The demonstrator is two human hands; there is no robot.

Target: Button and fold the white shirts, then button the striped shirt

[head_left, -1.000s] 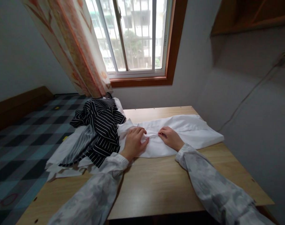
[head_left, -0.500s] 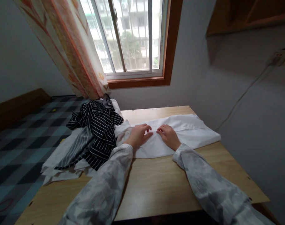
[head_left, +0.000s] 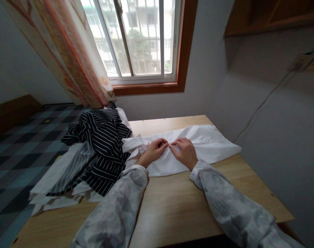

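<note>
A white shirt [head_left: 211,146] lies lengthwise across the wooden table, its collar end toward the left. My left hand [head_left: 156,150] pinches the shirt's fabric near its middle, thumb and fingertips together. Right beside it, my right hand [head_left: 184,151] also has its fingertips closed on the white cloth. The two hands almost touch, and the small bit of fabric between the fingertips is too small to make out in detail. Left of the shirt, a black and white striped garment [head_left: 105,137] lies crumpled on top of other white clothes [head_left: 53,172].
The wooden table [head_left: 157,210] stands against the wall below a window [head_left: 143,41]. At left is a bed with a checked sheet [head_left: 7,155], and a patterned curtain [head_left: 76,58] hangs over it. A cable [head_left: 260,105] runs down the right wall under a wooden shelf [head_left: 250,31].
My left hand has moved slightly right, its fingertips closing together on the fabric. The hands are closer to each other. The whole view has shifted a little.
</note>
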